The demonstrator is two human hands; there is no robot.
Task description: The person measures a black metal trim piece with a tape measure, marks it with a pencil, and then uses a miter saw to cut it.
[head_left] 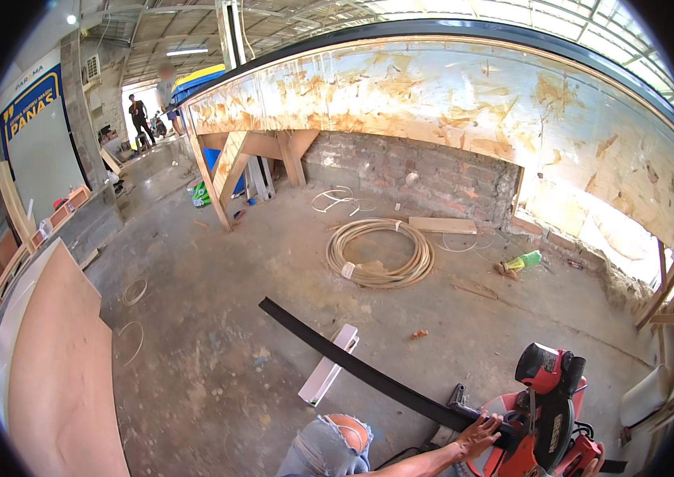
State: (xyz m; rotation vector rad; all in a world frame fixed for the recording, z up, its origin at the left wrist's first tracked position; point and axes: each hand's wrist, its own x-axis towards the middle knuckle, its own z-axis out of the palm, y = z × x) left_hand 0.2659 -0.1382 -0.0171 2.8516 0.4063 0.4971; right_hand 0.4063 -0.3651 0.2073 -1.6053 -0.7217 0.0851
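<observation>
A long black strip point(369, 381) runs from the middle of the floor to a red and black miter saw point(550, 417) at the lower right. My left hand point(478, 436) lies over the strip close to the saw, its fingers bent around the strip and holding it down. Beneath the strip's far part, a white box-like bar point(329, 367) props it off the floor. Only a small part of my right hand point(591, 467) shows at the lower edge, at the saw's red handle; most of it is cut off. A short dark end of strip shows right of the saw.
A coil of beige hose point(381, 253) lies on the concrete, with a wooden board point(443, 226) and a green bottle point(521, 261) beyond. A curved wooden panel point(63, 366) stands at left. A long counter frame point(432, 95) spans the back. Two people stand far off.
</observation>
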